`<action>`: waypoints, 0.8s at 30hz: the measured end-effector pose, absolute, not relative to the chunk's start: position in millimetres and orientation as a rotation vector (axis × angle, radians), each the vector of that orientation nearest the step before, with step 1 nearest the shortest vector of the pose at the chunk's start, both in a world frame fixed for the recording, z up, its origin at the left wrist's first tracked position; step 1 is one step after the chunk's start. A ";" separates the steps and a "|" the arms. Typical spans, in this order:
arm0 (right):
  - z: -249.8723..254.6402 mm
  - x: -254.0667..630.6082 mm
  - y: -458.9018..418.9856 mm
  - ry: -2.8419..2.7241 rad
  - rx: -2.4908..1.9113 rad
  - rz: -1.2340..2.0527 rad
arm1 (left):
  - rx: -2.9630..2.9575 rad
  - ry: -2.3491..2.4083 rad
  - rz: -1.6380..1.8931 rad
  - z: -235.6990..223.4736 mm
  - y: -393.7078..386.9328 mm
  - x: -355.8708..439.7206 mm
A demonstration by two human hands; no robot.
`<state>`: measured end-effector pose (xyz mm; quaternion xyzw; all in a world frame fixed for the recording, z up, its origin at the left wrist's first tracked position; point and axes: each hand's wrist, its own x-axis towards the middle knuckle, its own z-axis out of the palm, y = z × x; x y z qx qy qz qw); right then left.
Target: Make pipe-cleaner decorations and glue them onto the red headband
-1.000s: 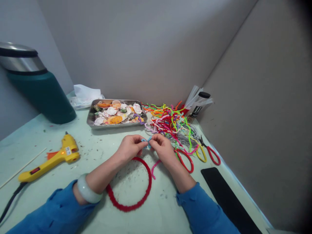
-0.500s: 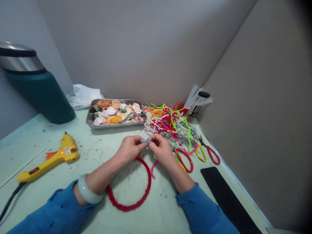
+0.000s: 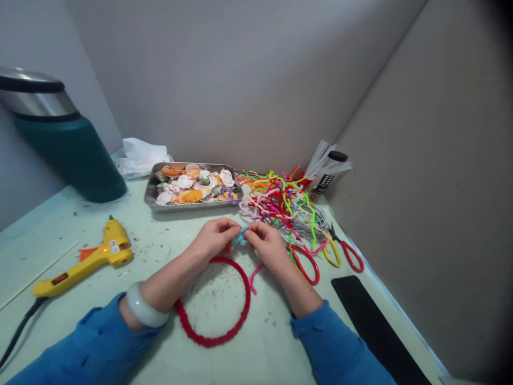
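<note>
Between my fingertips is a small bent piece of light blue pipe cleaner [image 3: 240,236]. My left hand [image 3: 214,239] pinches its left side, and my right hand [image 3: 264,240] pinches the right side. The fingers cover part of its shape. Just below my hands a red fuzzy ring [image 3: 245,299] lies flat on the table, its upper left partly behind my left forearm. A pink pipe cleaner piece [image 3: 252,280] lies beside the ring, close to my right wrist. Red-handled scissors [image 3: 315,270] lie right of my right hand, partly hidden.
Behind my hands stand a metal tray [image 3: 192,207] of shells and a tangled heap of coloured pipe cleaners [image 3: 280,200]. A yellow glue gun [image 3: 100,256] and a green bottle [image 3: 76,155] are at left. More scissors [image 3: 350,256] and a black strip [image 3: 372,321] lie at right.
My fingers have shifted slightly on the light blue pipe cleaner, and its visible shape has changed. My left hand has risen a little. The ring and tools stay in place.
</note>
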<state>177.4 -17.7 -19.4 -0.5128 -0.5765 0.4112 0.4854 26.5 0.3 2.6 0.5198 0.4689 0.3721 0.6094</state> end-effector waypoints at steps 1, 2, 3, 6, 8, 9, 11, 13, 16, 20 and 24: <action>-19.5 177.3 -17.8 -1.415 -1.257 0.987 | 1.242 1.102 0.858 0.7 1.6 26.5; -19.6 177.3 -17.8 -1.422 -1.269 0.977 | 1.281 1.115 0.857 -1.0 2.6 26.5; -19.6 177.4 -17.8 -1.424 -1.278 0.969 | 1.315 1.119 0.858 -2.1 3.2 26.5; -18.9 178.9 -17.8 -1.433 -1.286 0.972 | 1.369 1.108 0.864 -1.6 2.4 26.6; -17.8 180.7 -17.8 -1.455 -1.288 0.980 | 1.393 1.113 0.851 0.8 0.5 26.7; -17.0 181.6 -18.0 -1.471 -1.293 0.984 | 1.408 1.124 0.839 1.9 -0.4 26.7; -15.1 183.5 -18.6 -1.499 -1.302 0.989 | 1.442 1.148 0.811 3.2 -1.4 26.4; -12.8 185.2 -19.4 -1.524 -1.301 1.000 | 1.474 1.148 0.787 2.8 -1.2 25.6; -9.5 187.3 -20.8 -1.578 -1.283 1.037 | 1.504 1.104 0.755 0.6 -0.2 23.6; -6.4 187.3 -22.3 -1.615 -1.299 1.068 | 1.483 1.085 0.741 0.0 -0.9 22.9; -3.9 182.4 -23.5 -1.493 -1.307 1.153 | 1.411 1.088 0.758 1.2 -2.7 25.1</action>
